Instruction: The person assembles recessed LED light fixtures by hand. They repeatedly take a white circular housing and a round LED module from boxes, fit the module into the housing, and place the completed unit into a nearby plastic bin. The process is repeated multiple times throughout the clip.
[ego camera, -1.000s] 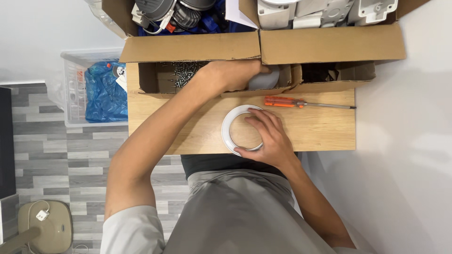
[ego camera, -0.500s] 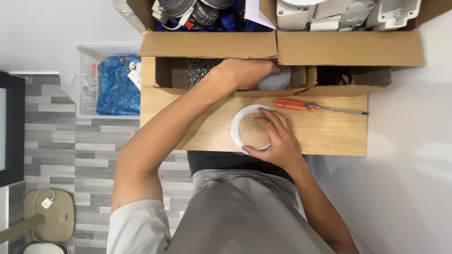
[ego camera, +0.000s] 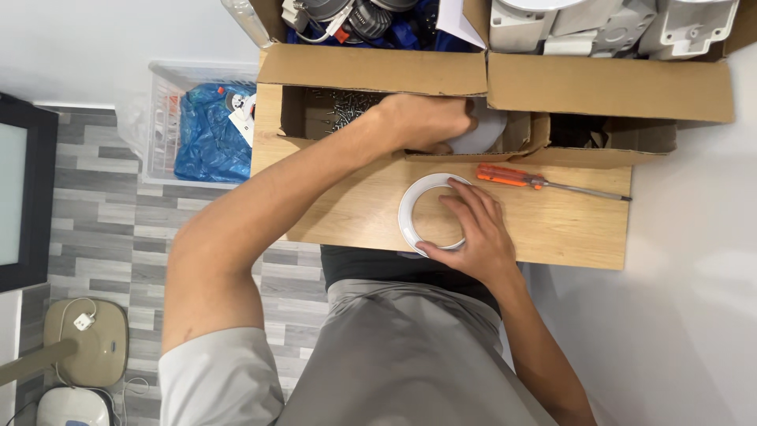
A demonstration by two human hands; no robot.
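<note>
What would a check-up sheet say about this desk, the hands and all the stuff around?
Surface: wooden board, mostly bare.
Job's things: white ring lying flat on the board; a white round part in the open cardboard box.
Clutter: orange-handled screwdriver beside the ring; screws in the box.
Grippers: right hand grips the ring; left hand reaches into the box onto the white part.
Cables: white cord on the floor.
Surroundings: grey plank floor, clear bin with blue bag, white wall.
</note>
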